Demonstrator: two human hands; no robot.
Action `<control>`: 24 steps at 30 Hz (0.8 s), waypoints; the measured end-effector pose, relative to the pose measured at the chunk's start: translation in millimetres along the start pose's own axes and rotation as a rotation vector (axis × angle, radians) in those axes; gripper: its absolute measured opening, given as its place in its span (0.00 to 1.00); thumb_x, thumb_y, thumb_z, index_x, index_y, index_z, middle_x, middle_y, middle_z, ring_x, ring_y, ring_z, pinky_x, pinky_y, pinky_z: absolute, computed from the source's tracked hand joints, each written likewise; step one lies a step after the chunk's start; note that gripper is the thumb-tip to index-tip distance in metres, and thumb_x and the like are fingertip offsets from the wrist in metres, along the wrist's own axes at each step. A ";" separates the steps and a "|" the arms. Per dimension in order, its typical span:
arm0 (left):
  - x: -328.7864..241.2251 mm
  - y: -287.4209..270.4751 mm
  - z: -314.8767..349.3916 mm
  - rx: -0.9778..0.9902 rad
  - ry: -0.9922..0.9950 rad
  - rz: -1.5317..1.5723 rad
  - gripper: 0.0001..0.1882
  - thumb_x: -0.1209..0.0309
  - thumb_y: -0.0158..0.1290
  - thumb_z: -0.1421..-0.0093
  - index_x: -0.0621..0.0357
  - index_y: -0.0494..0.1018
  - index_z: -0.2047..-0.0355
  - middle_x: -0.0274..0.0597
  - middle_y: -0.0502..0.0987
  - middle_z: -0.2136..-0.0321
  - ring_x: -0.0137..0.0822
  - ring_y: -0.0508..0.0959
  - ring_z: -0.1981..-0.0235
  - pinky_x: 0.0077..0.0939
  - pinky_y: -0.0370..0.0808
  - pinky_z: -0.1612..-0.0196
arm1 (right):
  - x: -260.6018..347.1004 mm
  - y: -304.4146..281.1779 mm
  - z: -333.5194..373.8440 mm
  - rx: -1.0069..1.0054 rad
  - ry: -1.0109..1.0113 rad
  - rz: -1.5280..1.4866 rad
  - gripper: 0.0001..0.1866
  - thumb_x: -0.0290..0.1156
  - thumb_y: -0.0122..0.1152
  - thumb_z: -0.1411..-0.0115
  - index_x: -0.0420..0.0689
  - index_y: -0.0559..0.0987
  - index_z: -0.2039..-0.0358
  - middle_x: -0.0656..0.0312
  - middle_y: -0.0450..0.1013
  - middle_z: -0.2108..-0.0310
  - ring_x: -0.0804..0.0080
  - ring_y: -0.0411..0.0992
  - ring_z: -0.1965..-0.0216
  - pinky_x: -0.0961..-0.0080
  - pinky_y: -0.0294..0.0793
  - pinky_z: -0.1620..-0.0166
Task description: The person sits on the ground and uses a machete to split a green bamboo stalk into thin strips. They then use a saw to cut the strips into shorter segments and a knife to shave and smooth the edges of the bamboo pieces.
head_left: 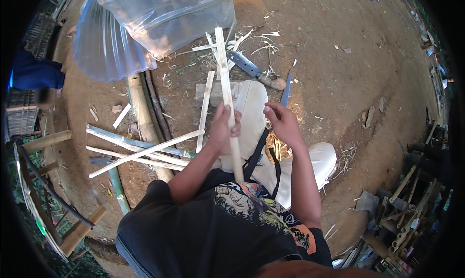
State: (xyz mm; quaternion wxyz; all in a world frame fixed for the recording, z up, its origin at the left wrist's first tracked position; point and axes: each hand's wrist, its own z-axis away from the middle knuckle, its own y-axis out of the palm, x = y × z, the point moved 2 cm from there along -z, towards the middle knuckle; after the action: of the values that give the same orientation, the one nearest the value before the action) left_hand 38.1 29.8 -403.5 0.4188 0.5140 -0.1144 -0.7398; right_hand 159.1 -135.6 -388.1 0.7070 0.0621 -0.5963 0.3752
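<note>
While gripping a long pale strip (222, 60) with the left hand (221, 133), wraps fingers and thumb around its nearer half. Extends it from the dark shirt (179, 225) outward past a light-trousered leg (249, 108), with the far end to the left of a broad-bladed knife (246, 65). Holds the right hand (283, 124) apart, to the right of the strip, with fingers loosely curled; cannot tell of anything small pinched there. Has more pale strips (145, 154) to the left of the left hand, crossed over a bamboo pole (140, 104).
</note>
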 end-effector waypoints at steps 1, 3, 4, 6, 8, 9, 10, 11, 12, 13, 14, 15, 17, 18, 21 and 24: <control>-8.1 -0.9 -11.6 -0.042 0.004 0.022 0.20 0.60 0.35 0.26 0.49 0.59 0.37 0.33 0.68 0.73 0.20 0.59 0.84 0.14 0.57 0.82 | 9.0 -4.0 -2.8 0.032 -0.005 0.045 0.20 0.40 0.58 0.34 0.37 0.78 0.51 0.49 0.79 0.63 0.59 0.79 0.62 0.68 0.76 0.56; -36.8 2.2 -35.6 -0.055 0.066 -0.076 0.20 0.59 0.36 0.26 0.52 0.60 0.39 0.33 0.69 0.73 0.19 0.60 0.84 0.12 0.57 0.83 | 30.9 -20.7 -15.9 0.050 -0.049 0.185 0.20 0.41 0.58 0.34 0.37 0.78 0.52 0.48 0.79 0.63 0.59 0.79 0.63 0.67 0.76 0.57; -54.0 4.3 -48.4 -0.075 0.075 -0.179 0.19 0.60 0.36 0.26 0.53 0.61 0.40 0.34 0.69 0.73 0.19 0.60 0.84 0.12 0.57 0.83 | 35.3 -27.7 -26.6 0.059 -0.071 0.253 0.20 0.41 0.58 0.35 0.37 0.78 0.52 0.47 0.79 0.64 0.59 0.79 0.63 0.67 0.76 0.57; -80.2 -1.4 -74.9 -0.102 0.059 -0.324 0.18 0.61 0.37 0.26 0.56 0.61 0.41 0.34 0.70 0.72 0.20 0.60 0.84 0.13 0.57 0.84 | 31.6 -45.9 -50.4 0.063 -0.042 0.386 0.20 0.41 0.57 0.35 0.37 0.78 0.52 0.44 0.79 0.63 0.52 0.79 0.62 0.62 0.76 0.57; -92.5 -16.2 -100.9 -0.112 0.001 -0.405 0.18 0.63 0.37 0.27 0.57 0.62 0.42 0.35 0.71 0.72 0.20 0.61 0.84 0.13 0.57 0.84 | 10.7 -63.5 -74.2 0.049 -0.038 0.548 0.20 0.40 0.57 0.36 0.37 0.78 0.52 0.42 0.78 0.62 0.48 0.78 0.60 0.59 0.76 0.55; -91.9 -21.6 -108.5 -0.109 -0.012 -0.455 0.17 0.64 0.38 0.27 0.58 0.61 0.42 0.36 0.71 0.71 0.21 0.62 0.84 0.14 0.58 0.84 | -0.8 -70.2 -83.9 0.006 -0.017 0.606 0.19 0.39 0.57 0.37 0.36 0.78 0.53 0.40 0.77 0.61 0.45 0.76 0.57 0.56 0.75 0.52; -90.5 -26.4 -116.3 -0.107 -0.027 -0.504 0.17 0.65 0.38 0.27 0.59 0.61 0.42 0.37 0.72 0.71 0.22 0.64 0.84 0.15 0.60 0.84 | -10.1 -74.7 -90.4 0.011 -0.009 0.655 0.19 0.39 0.57 0.37 0.36 0.77 0.53 0.40 0.77 0.60 0.45 0.76 0.56 0.55 0.74 0.52; -84.8 -32.7 -123.1 -0.112 -0.048 -0.558 0.17 0.67 0.39 0.28 0.59 0.61 0.42 0.37 0.72 0.71 0.23 0.65 0.84 0.16 0.61 0.85 | -24.6 -75.8 -95.5 0.023 0.003 0.695 0.19 0.39 0.57 0.37 0.36 0.77 0.53 0.40 0.77 0.60 0.45 0.76 0.55 0.55 0.74 0.51; -79.1 -37.2 -127.3 -0.107 -0.076 -0.561 0.17 0.68 0.39 0.28 0.60 0.61 0.42 0.37 0.73 0.71 0.23 0.66 0.84 0.16 0.63 0.84 | -40.0 -77.1 -101.0 0.037 0.015 0.735 0.19 0.39 0.57 0.37 0.35 0.77 0.53 0.40 0.77 0.59 0.45 0.76 0.54 0.55 0.74 0.51; -73.4 -40.4 -128.4 -0.102 -0.105 -0.563 0.17 0.68 0.40 0.28 0.61 0.60 0.42 0.38 0.73 0.71 0.24 0.68 0.83 0.17 0.64 0.84 | -60.8 -77.7 -109.2 0.059 0.012 0.772 0.19 0.38 0.56 0.37 0.36 0.76 0.52 0.41 0.76 0.59 0.45 0.75 0.54 0.54 0.74 0.51; -66.5 -41.8 -125.3 -0.089 -0.142 -0.573 0.18 0.69 0.40 0.29 0.62 0.60 0.42 0.38 0.73 0.70 0.25 0.69 0.82 0.18 0.66 0.84 | -85.7 -76.8 -110.4 0.075 0.019 0.803 0.19 0.37 0.56 0.37 0.37 0.76 0.50 0.42 0.76 0.58 0.45 0.75 0.54 0.54 0.74 0.51; -61.3 -50.0 -125.3 -0.067 -0.159 -0.634 0.17 0.71 0.40 0.29 0.63 0.61 0.42 0.39 0.74 0.70 0.25 0.72 0.81 0.19 0.69 0.83 | -108.8 -68.0 -116.1 0.094 0.019 0.822 0.20 0.36 0.56 0.37 0.38 0.75 0.49 0.43 0.76 0.58 0.45 0.75 0.54 0.54 0.73 0.51; -48.4 -60.5 -118.0 -0.065 -0.201 -0.733 0.18 0.70 0.41 0.29 0.60 0.62 0.41 0.40 0.75 0.68 0.25 0.73 0.80 0.19 0.70 0.82 | -136.6 -50.5 -120.5 0.074 -0.210 0.853 0.22 0.33 0.56 0.38 0.41 0.72 0.44 0.45 0.75 0.58 0.46 0.75 0.55 0.55 0.73 0.50; -37.4 -69.0 -115.2 -0.070 -0.222 -0.776 0.18 0.69 0.41 0.29 0.59 0.63 0.41 0.40 0.76 0.67 0.25 0.73 0.80 0.19 0.71 0.82 | -145.0 -39.7 -123.2 0.066 -0.328 0.869 0.24 0.32 0.56 0.39 0.42 0.70 0.42 0.46 0.75 0.58 0.47 0.75 0.56 0.55 0.73 0.50; -12.8 -85.5 -105.0 0.018 -0.306 -0.745 0.20 0.69 0.42 0.29 0.65 0.63 0.41 0.42 0.77 0.66 0.26 0.73 0.80 0.19 0.71 0.82 | -142.8 6.2 -147.0 0.127 -0.479 0.813 0.31 0.32 0.59 0.40 0.49 0.63 0.36 0.49 0.73 0.60 0.50 0.74 0.56 0.58 0.73 0.51; -3.5 -84.4 -84.3 0.090 -0.348 -0.756 0.22 0.66 0.42 0.29 0.68 0.63 0.40 0.44 0.78 0.65 0.27 0.74 0.80 0.18 0.71 0.83 | -135.7 57.3 -164.3 0.135 -0.619 0.812 0.30 0.32 0.60 0.41 0.49 0.65 0.38 0.52 0.72 0.63 0.55 0.76 0.66 0.61 0.77 0.63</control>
State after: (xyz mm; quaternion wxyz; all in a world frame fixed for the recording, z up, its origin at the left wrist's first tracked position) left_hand 68.4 107.0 -489.3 0.0694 0.4049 -0.0191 -0.9115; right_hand 254.4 -68.8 -575.6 0.2890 -0.0208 -0.7282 0.6211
